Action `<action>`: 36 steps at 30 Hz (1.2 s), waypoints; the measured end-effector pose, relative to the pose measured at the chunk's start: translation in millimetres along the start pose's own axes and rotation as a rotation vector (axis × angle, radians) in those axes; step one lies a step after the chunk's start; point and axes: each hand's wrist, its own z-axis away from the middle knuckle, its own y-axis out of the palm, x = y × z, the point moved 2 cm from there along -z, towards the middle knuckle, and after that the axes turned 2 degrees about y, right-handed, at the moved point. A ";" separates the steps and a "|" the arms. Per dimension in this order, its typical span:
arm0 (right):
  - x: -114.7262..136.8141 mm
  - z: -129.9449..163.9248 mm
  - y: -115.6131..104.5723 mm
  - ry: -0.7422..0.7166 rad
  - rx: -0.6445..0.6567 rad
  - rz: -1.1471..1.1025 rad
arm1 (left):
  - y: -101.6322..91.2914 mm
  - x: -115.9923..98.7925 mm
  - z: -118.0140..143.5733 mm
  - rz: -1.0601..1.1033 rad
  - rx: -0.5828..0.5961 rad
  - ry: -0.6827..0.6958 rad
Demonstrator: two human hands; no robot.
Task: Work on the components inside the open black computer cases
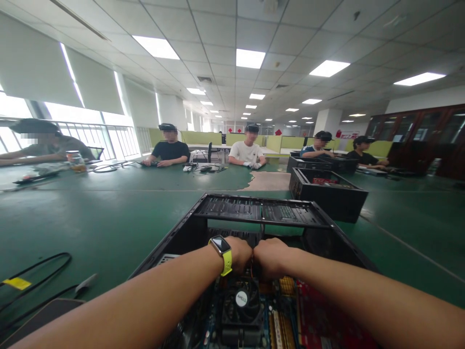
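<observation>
An open black computer case (170,237) lies before me with its inside facing up. My left hand (240,253), with a watch on a yellow-green strap (227,261) at its wrist, is closed over the middle of the case. Right beside it, almost touching, my right hand (271,257) is closed too. Thin orange and dark wires (252,272) run up between the two hands; the fingertips are hidden. Just below sits a round black processor fan (241,310) with a white AMD label. A blue motherboard (267,315) and a red circuit board (312,310) show under my arms.
Another open black case (327,198) stands ahead to the right. Black cables (54,259) lie on the green table (109,213) at left. Across the table sit several people, including a person in a white shirt (247,151). Brown board (271,181) shows where the green covering is torn.
</observation>
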 end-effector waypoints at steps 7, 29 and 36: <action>-0.5 -0.5 2.5 0.006 -0.001 -0.010 | 0.3 -0.9 -0.1 -0.030 -0.016 0.004; 6.7 -1.3 3.9 -0.004 0.054 0.025 | -3.6 -3.8 2.1 -0.052 0.012 -0.041; 6.1 -2.7 4.3 -0.003 0.035 0.023 | -1.5 -1.8 -0.7 -0.062 -0.009 -0.039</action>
